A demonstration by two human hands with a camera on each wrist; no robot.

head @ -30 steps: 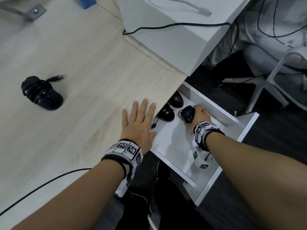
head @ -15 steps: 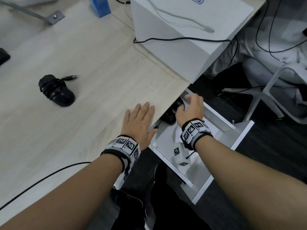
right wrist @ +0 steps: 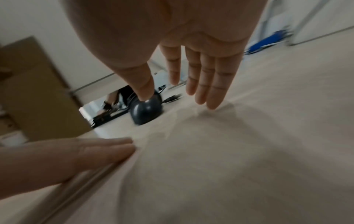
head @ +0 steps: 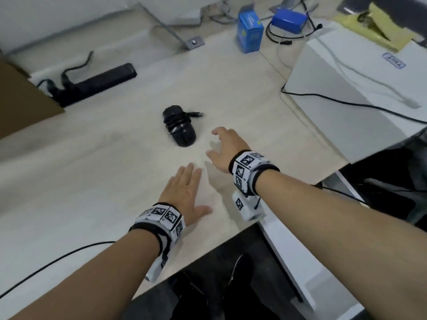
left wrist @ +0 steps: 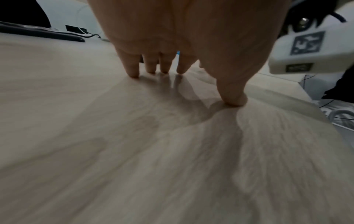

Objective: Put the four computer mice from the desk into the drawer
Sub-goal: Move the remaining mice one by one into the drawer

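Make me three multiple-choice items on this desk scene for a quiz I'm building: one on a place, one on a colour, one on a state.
1. Where is the mouse?
A. On the desk, ahead of the hands
B. In the right hand
C. On the white box

2. What colour is the carton at the desk's far edge?
A. Red
B. Blue
C. Green

3. How is the left hand?
A. Gripping a cable
B. Clenched in a fist
C. Flat on the desk, fingers straight

Key: 1 A, the mouse lies alone beyond the open right hand; 2 B, its faces show blue; 3 C, the left wrist view shows fingertips on the wood.
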